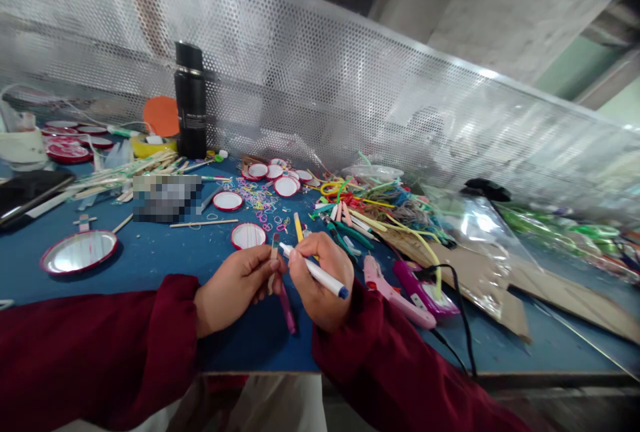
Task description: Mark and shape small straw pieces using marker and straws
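My left hand (237,289) is closed, pinching a short wooden craft stick (275,255) upright, its top end coloured dark. My right hand (323,279) grips a white marker (320,275) with a blue end, pen-fashion. The marker's tip points at the upper part of the stick; whether they touch I cannot tell. Below the fingers lies a purple marker (287,312), its upper part hidden by my left hand. Just behind my left hand is a small round red-rimmed mirror (249,235). A yellow pencil-like stick (299,227) lies beyond my right hand.
A pink glue gun (395,295) and a purple device (425,292) with a black cord lie at right. Coloured rubber bands (263,202) are scattered ahead. A larger mirror (80,252), a phone (33,193) and a black bottle (191,102) stand or lie leftward. Perforated metal (300,79) borders the back.
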### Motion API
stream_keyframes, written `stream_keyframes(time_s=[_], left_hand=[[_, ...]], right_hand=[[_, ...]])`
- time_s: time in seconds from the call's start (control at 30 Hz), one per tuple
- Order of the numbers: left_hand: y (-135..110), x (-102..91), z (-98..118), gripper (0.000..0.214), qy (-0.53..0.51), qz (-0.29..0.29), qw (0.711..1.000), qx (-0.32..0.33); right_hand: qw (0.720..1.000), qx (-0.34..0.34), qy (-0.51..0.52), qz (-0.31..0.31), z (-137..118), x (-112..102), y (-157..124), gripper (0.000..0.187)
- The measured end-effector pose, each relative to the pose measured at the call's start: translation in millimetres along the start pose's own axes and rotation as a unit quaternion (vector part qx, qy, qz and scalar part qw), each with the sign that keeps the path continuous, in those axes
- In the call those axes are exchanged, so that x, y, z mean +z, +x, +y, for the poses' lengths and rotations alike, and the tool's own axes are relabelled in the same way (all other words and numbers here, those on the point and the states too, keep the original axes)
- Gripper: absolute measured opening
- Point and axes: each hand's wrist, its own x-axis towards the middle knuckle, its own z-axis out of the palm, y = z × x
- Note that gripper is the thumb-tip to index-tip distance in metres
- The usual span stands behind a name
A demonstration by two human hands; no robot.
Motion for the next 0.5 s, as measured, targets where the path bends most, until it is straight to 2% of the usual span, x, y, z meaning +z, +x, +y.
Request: stream_keyframes(time_s=[0.5], left_hand=[[-0.5,-0.4,-0.1,0.036,0.005,0.003,1.0,0.006]], right_hand=[[1.0,-0.002,0.016,-0.023,1.9,0.1,-2.0,0.011]])
